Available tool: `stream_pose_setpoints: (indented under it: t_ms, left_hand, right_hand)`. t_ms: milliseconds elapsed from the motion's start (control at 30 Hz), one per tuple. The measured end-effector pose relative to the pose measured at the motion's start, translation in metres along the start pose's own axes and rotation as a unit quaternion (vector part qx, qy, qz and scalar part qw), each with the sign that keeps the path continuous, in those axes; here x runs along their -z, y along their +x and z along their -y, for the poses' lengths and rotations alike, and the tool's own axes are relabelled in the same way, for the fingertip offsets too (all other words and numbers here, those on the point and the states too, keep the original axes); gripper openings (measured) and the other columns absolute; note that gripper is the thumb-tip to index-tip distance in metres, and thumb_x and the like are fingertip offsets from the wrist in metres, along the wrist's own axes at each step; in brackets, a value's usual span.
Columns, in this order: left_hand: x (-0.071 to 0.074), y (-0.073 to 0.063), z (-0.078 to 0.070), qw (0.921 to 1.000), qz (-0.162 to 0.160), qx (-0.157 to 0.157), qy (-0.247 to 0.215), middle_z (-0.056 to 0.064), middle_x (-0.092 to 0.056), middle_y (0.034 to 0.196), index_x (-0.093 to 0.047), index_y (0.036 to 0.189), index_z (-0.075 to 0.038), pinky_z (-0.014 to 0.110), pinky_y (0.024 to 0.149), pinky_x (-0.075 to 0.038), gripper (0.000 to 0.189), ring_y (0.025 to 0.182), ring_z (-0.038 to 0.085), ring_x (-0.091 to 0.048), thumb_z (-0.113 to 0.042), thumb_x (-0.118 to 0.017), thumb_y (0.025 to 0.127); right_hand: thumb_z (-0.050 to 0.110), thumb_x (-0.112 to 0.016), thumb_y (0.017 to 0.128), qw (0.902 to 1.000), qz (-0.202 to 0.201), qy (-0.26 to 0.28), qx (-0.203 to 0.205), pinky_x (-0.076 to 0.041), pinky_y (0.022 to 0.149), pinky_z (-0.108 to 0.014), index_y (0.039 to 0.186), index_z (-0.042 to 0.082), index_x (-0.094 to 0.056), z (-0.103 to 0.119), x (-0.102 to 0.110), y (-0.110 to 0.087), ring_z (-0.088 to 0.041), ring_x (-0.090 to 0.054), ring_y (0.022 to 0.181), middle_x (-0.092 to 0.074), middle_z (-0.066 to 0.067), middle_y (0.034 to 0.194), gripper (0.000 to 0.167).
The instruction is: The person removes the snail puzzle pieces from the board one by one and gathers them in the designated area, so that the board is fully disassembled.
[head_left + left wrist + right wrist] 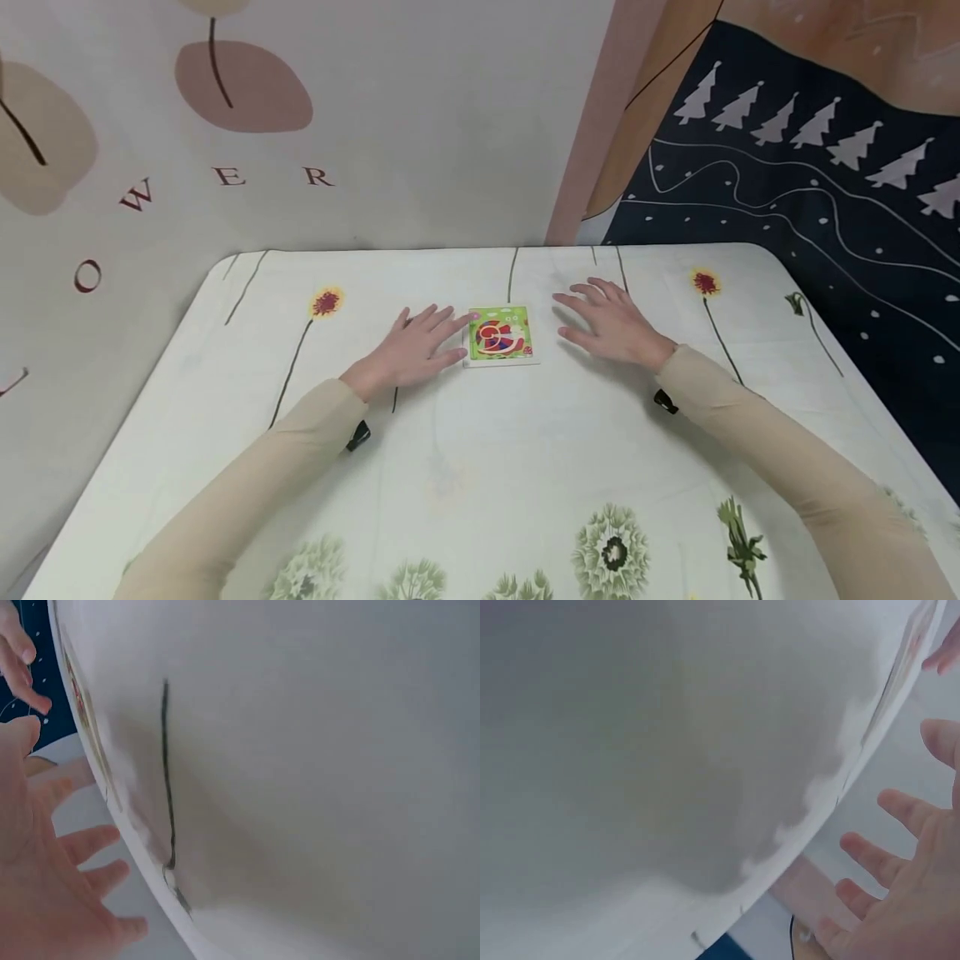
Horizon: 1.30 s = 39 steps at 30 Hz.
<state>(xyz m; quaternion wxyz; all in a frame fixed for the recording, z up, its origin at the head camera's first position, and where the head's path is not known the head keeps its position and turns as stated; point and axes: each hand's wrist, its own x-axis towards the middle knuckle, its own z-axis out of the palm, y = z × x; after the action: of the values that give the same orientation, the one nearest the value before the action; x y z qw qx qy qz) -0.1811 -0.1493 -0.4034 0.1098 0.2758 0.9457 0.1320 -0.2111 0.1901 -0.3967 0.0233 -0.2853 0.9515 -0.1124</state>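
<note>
A small square picture board [499, 334], green with a red, blue and white snail-like figure, lies flat on the tablecloth, with a pale strip along its lower edge. My left hand [415, 347] is just left of it, palm down with fingers spread, the fingertips right at its left edge in the head view. To the board's right hovers my right hand [617, 323], its fingers spread too and apart from the board. The left wrist view catches the board [81, 705] edge-on beyond the thumb. Neither hand holds anything.
The table wears a white cloth [480, 450] printed with flowers and thin stems. Behind it hangs a pale backdrop [420, 125] with letters and leaf shapes. A dark cloth [750, 183] with white trees is at the right. Dark wrist devices [360, 436] sit under both sleeves.
</note>
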Motion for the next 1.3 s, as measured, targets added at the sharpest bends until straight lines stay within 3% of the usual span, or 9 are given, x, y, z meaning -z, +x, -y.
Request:
stream_pose_setpoints:
  t_ms: [200,333,533,733,1000,1300]
  left_hand:
    - [-0.002,0.003,-0.005,0.9991,0.032,-0.029,0.005,0.017,-0.018,0.157,-0.026,0.154,-0.023,0.063,0.108,-0.004,0.061,0.144,0.038,-0.010,-0.048,-0.039,0.101]
    - [-0.002,0.002,-0.008,0.9988,0.032,-0.033,0.017,0.018,-0.017,0.157,-0.028,0.154,-0.025,0.062,0.108,-0.004,0.059,0.143,0.039,-0.009,-0.046,-0.042,0.101]
    - [-0.004,0.006,-0.010,0.9989,0.024,-0.021,0.033,0.019,-0.016,0.157,-0.031,0.153,-0.025,0.059,0.110,-0.004,0.056,0.143,0.038,-0.011,-0.045,-0.042,0.101]
    - [-0.005,0.008,-0.008,0.9992,0.036,-0.003,0.017,0.019,-0.012,0.158,-0.030,0.153,-0.027,0.058,0.110,-0.005,0.055,0.143,0.039,-0.010,-0.043,-0.042,0.102]
    - [-0.008,0.008,-0.008,0.9991,0.042,0.001,0.009,0.019,-0.009,0.158,-0.027,0.154,-0.027,0.057,0.110,-0.006,0.055,0.143,0.040,-0.006,-0.041,-0.041,0.103]
    - [-0.010,0.009,-0.009,0.9990,0.043,-0.008,0.012,0.017,-0.008,0.159,-0.025,0.154,-0.030,0.060,0.109,-0.007,0.053,0.143,0.041,-0.006,-0.039,-0.037,0.104]
  right_hand:
    - [0.041,-0.050,0.098,0.9995,0.005,0.023,0.018,-0.020,0.105,-0.058,0.142,0.014,-0.048,0.011,-0.004,0.014,-0.038,-0.026,0.136,-0.043,-0.016,0.141,0.052]
    - [0.036,-0.051,0.099,0.9991,0.001,0.037,0.023,-0.025,0.102,-0.055,0.140,0.013,-0.052,0.015,-0.004,0.022,-0.034,-0.031,0.132,-0.047,-0.015,0.137,0.047]
    - [0.031,-0.054,0.098,0.9979,-0.001,0.057,0.031,-0.029,0.099,-0.053,0.135,0.010,-0.056,0.019,-0.006,0.030,-0.034,-0.037,0.127,-0.052,-0.017,0.131,0.043]
    - [0.023,-0.058,0.096,0.9941,-0.012,0.097,0.047,-0.033,0.098,-0.049,0.128,0.007,-0.061,0.027,-0.012,0.043,-0.030,-0.044,0.120,-0.057,-0.015,0.125,0.036]
    - [0.013,-0.061,0.095,0.9828,0.013,0.173,0.063,-0.045,0.084,-0.035,0.115,0.003,-0.066,0.048,-0.024,0.061,-0.020,-0.053,0.093,-0.060,-0.007,0.107,0.023]
    - [0.008,-0.063,0.093,0.9769,0.012,0.194,0.089,-0.044,0.091,-0.035,0.111,0.003,-0.065,0.063,-0.032,0.078,-0.020,-0.057,0.101,-0.062,-0.007,0.106,0.019]
